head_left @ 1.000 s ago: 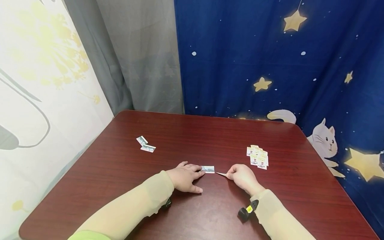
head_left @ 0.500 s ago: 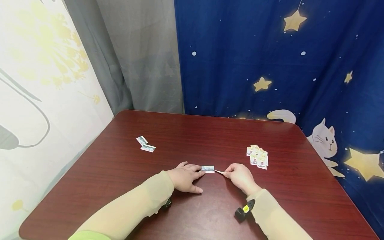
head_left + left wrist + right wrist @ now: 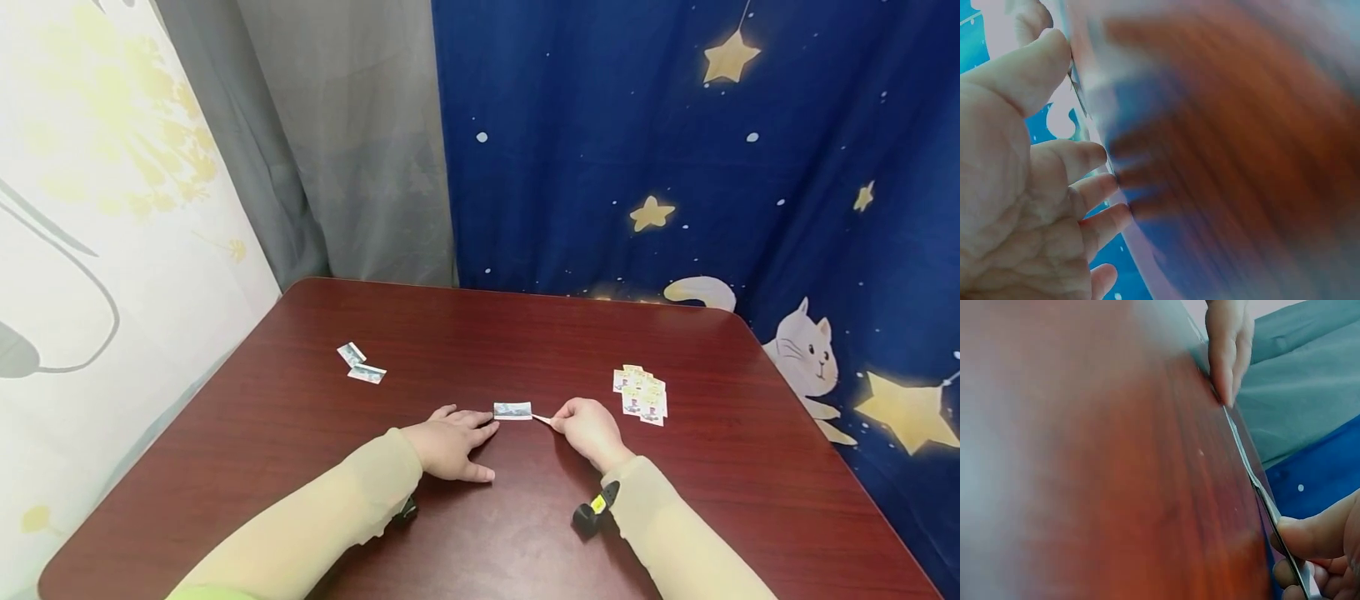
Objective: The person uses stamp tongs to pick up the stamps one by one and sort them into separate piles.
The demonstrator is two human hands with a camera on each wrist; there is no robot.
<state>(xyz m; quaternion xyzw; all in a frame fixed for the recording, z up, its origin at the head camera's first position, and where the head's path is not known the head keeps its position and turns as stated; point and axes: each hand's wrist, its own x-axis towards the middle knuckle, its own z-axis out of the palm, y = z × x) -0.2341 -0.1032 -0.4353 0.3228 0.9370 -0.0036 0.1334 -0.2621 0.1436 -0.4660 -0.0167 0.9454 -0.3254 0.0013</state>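
Observation:
A small card (image 3: pixel 512 411) printed in grey-blue with white borders lies on the table in the head view, between the two hands. My left hand (image 3: pixel 447 444) rests on the table with fingers spread, its fingertips right at the card's left edge. In my right hand (image 3: pixel 592 432) a second thin card (image 3: pixel 542 419) is pinched between thumb and fingers. The right wrist view shows this held card (image 3: pixel 1285 547) nearly edge-on, dark on one side, its far end meeting the pale strip of the lying card (image 3: pixel 1239 447). The held card's printed face is hidden.
Two similar cards (image 3: pixel 367 373) lie overlapping at the left of the dark red table (image 3: pixel 465 333). A pile of several yellow-and-white picture cards (image 3: pixel 643 396) sits on the right. Grey and blue curtains (image 3: pixel 540 167) hang behind the far edge.
The lying card has shifted slightly away from me. My left fingers, which overlapped its left end, are now at its edge. My right hand has moved left with its card.

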